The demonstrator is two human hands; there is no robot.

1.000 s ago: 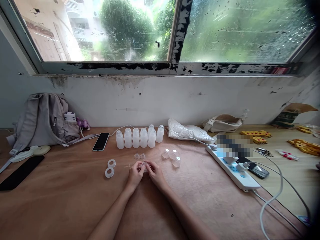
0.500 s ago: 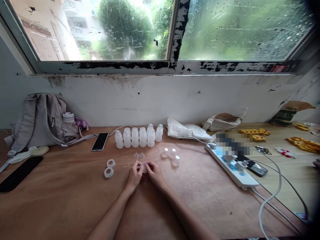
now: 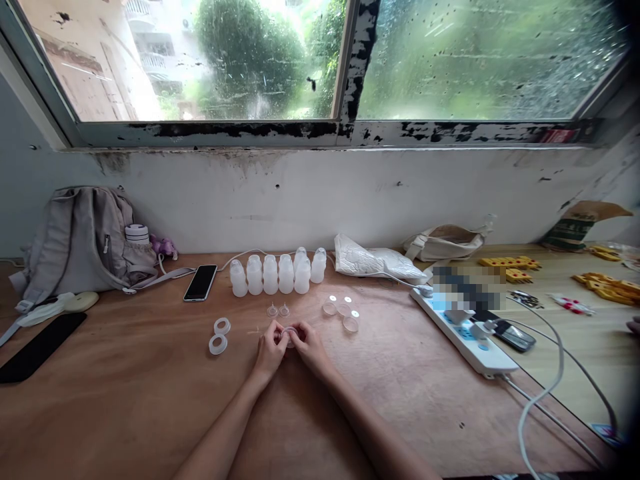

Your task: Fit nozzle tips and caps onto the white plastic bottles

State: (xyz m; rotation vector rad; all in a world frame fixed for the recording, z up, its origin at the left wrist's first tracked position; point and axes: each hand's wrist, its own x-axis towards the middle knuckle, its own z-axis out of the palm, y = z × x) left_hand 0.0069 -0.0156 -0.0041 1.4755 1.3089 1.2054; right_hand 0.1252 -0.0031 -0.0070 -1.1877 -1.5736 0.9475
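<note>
Two-handed pinch hold on a small part above a reddish-brown wooden tabletop (image 3: 150, 400). The left hand (image 3: 271, 347) and the right hand (image 3: 307, 347) meet near the middle, thumbs and forefingers closed from opposite sides on a small, round, translucent whitish plastic piece (image 3: 289, 337). The opposed pinch probably steadies the piece against turning and leaves its centre exposed; its underside and the remaining fingers are too hidden to tell more. The forearms angle inward from the near edge, an arrangement that appears to bring both sets of fingertips together squarely. Loose parts lie about the hands, grouped by kind, which presumably makes each easy to tell apart and reach. Just beyond the fingertips, two small, clear, pointed pieces (image 3: 284, 311) sit side by side, tips up, likely resting on their wider bases for stability. To the left, two translucent white plastic rings (image 3: 211, 346) lie next to each other. To the right are several clear, shallow round pieces (image 3: 351, 325), with small white discs (image 3: 355, 314) beside them; whether disc and round piece are joined cannot be told. Farther back, a cluster of frosted white plastic bottles (image 3: 271, 275) stands upright, close together, beyond the smaller parts. A black-screened smartphone (image 3: 201, 283) lies left of the bottles, and a long white power strip (image 3: 480, 357) runs along the right side, both well apart from the hands.
</note>
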